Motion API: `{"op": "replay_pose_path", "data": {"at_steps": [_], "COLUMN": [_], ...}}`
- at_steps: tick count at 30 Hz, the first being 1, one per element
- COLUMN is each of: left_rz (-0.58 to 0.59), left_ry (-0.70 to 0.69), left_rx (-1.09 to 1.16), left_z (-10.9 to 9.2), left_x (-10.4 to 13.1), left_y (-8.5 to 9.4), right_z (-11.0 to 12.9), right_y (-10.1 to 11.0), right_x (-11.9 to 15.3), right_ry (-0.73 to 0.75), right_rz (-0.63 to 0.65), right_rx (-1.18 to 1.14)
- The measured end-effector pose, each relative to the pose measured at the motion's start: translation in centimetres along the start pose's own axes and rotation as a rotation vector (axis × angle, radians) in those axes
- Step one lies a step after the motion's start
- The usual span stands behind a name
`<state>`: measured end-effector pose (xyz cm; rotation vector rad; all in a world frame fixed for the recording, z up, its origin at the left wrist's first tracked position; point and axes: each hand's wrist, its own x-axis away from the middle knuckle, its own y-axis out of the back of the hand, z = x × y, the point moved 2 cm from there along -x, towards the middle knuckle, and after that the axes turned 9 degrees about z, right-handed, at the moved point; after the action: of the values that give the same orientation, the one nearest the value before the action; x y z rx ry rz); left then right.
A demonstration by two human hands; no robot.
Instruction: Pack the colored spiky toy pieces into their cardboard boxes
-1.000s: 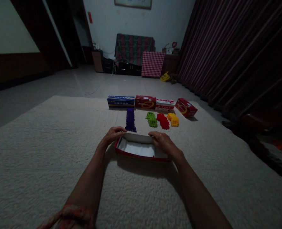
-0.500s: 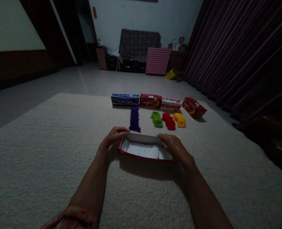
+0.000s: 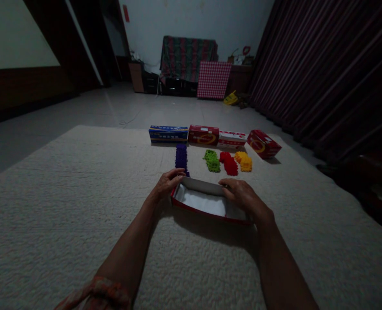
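Between my hands is an open red cardboard box point(image 3: 210, 216), low and long, with a white lining point(image 3: 205, 202) on its inside. My left hand point(image 3: 167, 182) grips its left end, fingers over the far corner. At the right end my right hand point(image 3: 240, 193) holds the far rim, its thumb side over the wall. Just beyond the box lies a strip of purple toothed pieces point(image 3: 181, 157), its near end partly behind my left fingers. Green point(image 3: 212, 161), red point(image 3: 229, 163) and yellow point(image 3: 244, 161) toothed pieces lie in small overlapping groups farther right.
Behind the pieces stand a blue box point(image 3: 168, 134), a red box point(image 3: 203, 135), a white-and-red box point(image 3: 232, 139) and another red box point(image 3: 263, 144) set at an angle. All rest on a pale quilted mat point(image 3: 81, 193). A dark curtain point(image 3: 323, 64) hangs at the right.
Both hands have shifted the open red box to the right, and it is turned slightly more. The near end of the purple strip is now partly covered by my left hand.
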<state>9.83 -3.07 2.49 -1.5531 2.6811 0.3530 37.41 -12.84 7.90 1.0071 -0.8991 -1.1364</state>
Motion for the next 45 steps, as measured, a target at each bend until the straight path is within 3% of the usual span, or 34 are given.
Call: {"op": "replay_pose_path", "data": {"at_steps": [5,10,15,20,26,30,34,39,45], "left_rz": [-0.003,0.053,0.077,0.018,-0.114,-0.280,-0.327,-0.241,-0.267], "left_ry": [0.027,0.063,0.090,0.153,0.167,0.128,0.099,0.081,0.061], "left_rx": [-0.055,-0.057,-0.064,-0.126,-0.114,0.044,0.274,0.310,0.403], "left_z": [0.0,-0.2,-0.8,-1.3,-0.6,0.4,1.6,2.2,2.6], "left_x": [0.2,0.1,0.5,1.8,4.0,5.9,6.6,5.4,5.2], "left_y": [0.3,0.8,2.5,6.0,12.2,15.1,14.9,13.7,14.0], "right_z": [2.0,2.4,3.7,7.7,12.6,15.0,15.7,16.0,16.6], "right_y": [-0.5,-0.6,-0.9,-1.5,-3.4,-4.1,-4.0,-3.6,-3.7], "right_x": [-0.9,-0.8,-1.4,-3.8,-7.8,-9.5,-9.9,-10.0,-10.2], "right_ry": [0.067,0.059,0.083,0.106,0.150,0.204,0.221,0.190,0.210], "right_rz": [0.020,0.028,0.018,0.040,0.054,0.063,0.078,0.107,0.098], "right_rx": [-0.004,0.003,-0.014,-0.005,-0.023,-0.040,-0.023,-0.009,-0.027]}}
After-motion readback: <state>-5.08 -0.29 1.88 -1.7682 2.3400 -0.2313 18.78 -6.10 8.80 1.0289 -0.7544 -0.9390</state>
